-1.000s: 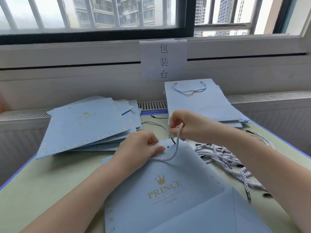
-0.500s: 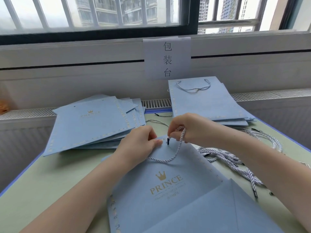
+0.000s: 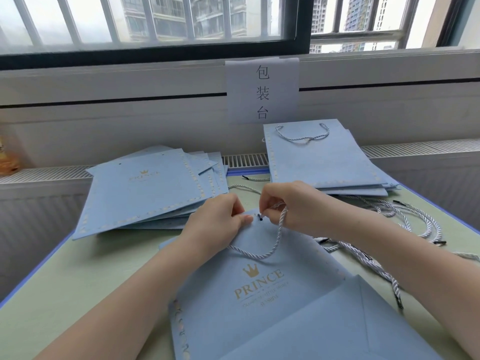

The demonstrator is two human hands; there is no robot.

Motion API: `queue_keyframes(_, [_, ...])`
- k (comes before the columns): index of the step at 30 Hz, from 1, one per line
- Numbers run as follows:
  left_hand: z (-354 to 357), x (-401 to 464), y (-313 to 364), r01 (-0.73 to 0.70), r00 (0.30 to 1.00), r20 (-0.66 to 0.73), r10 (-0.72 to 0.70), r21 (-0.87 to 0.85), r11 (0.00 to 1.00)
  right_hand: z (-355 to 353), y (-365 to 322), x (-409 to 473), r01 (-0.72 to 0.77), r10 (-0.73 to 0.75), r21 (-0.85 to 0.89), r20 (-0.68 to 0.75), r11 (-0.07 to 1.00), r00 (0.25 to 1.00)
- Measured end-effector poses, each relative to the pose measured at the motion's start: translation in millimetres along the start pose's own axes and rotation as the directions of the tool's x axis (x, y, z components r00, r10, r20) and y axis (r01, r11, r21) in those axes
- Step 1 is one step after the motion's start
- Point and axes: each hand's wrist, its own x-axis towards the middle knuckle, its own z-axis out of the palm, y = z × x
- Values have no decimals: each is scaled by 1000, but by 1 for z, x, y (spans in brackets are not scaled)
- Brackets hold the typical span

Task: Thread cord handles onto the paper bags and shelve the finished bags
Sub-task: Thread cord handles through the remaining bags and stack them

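Head view — right hand (image 3: pixel 291 203) pinching cord (image 3: pixel 270 245), left hand (image 3: pixel 218 219) gripping bag (image 3: pixel 249 289) rim beside it

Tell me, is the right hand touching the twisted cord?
Touching. In the head view, the right hand pinches the cord near its black tip, right at the top edge of the blue paper bag.
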Motion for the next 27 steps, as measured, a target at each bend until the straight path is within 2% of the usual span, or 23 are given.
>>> queue_keyframes(3, [0,0,0,-1,1000,-6,2,9,1000,-2,-3,0,-8,10,90,-25,996,1000])
queue_keyframes(15, [1,1,-1,-4,1000,-14,4,8,1000,3,7,2,-53,53,11,-21,999,998])
queue_keyframes(24, [0,3,0,-8,998,54,20,-209,978,8,6,1,16,-17,-9,-49,1000,999])
queue_keyframes(27, [0,3,0,1,999,53,10,-202,979,8,4,1,49,-50,-15,-29,999,998])
